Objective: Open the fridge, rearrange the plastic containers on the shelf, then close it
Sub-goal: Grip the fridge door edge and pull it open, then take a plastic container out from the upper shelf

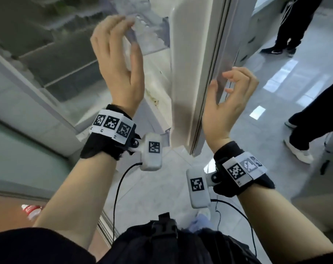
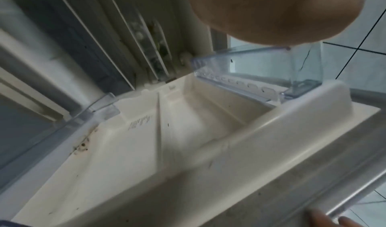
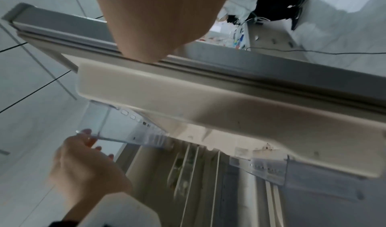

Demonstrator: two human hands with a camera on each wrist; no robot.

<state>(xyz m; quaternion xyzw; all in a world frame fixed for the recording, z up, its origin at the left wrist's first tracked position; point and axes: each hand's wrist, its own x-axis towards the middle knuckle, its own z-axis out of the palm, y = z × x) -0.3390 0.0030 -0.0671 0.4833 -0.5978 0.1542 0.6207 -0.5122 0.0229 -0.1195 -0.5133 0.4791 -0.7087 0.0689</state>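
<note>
The fridge stands open, and its door (image 1: 182, 73) juts toward me edge-on in the head view. A clear plastic door bin (image 1: 152, 35) hangs on the door's inner side near the top. My left hand (image 1: 129, 35) is raised to it with relaxed fingers, and their tips touch the bin's rim (image 3: 129, 128). My right hand (image 1: 220, 80) is at the door's outer edge. Its thumb lies on the inner side and its fingers curl round onto the steel face, where the fingertips (image 2: 317, 215) show. Inside, glass shelves (image 1: 66, 60) carry blurred items with something green (image 1: 62, 6).
A second clear bin (image 1: 164, 138) sits lower on the door. Two people's legs stand on the tiled floor to the right (image 1: 287, 35) (image 1: 304, 134). A bottle with a red label (image 1: 31, 211) lies at the lower left. Camera cables hang from both wrists.
</note>
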